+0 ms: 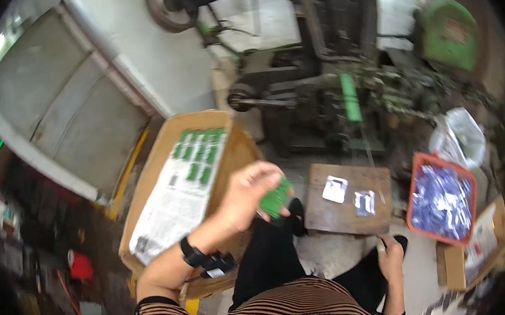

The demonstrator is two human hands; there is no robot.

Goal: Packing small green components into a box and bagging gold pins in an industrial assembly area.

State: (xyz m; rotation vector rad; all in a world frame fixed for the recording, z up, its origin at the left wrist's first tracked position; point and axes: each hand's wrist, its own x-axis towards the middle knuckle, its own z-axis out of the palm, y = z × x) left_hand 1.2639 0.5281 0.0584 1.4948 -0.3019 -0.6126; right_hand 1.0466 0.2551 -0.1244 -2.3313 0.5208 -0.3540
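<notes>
My left hand (pixel 255 195) is raised over my lap, closed around a small bundle of green flat pieces (pixel 276 198). Its fingers hide part of the bundle, so its exact kind is unclear. Below and right, my right hand (pixel 390 258) rests by my right knee, near the front edge of a wooden block (pixel 349 215); it seems empty, its fingers partly out. Two small shiny packets, a white one (pixel 334 189) and a silvery-blue one (pixel 364 203), lie on the block. To the left, a cardboard box (pixel 226 137) bears newspaper (pixel 169 211) with rows of green pieces (pixel 205 154).
Ahead stands a dark machine (pixel 293 74) with a green strip (pixel 350 96) hanging from it. On the right are an orange basket (pixel 416 214) of bluish-purple wrapped pieces, a white plastic bag (pixel 469 133) and an open carton (pixel 455 265). A metal door (pixel 69 84) is far left.
</notes>
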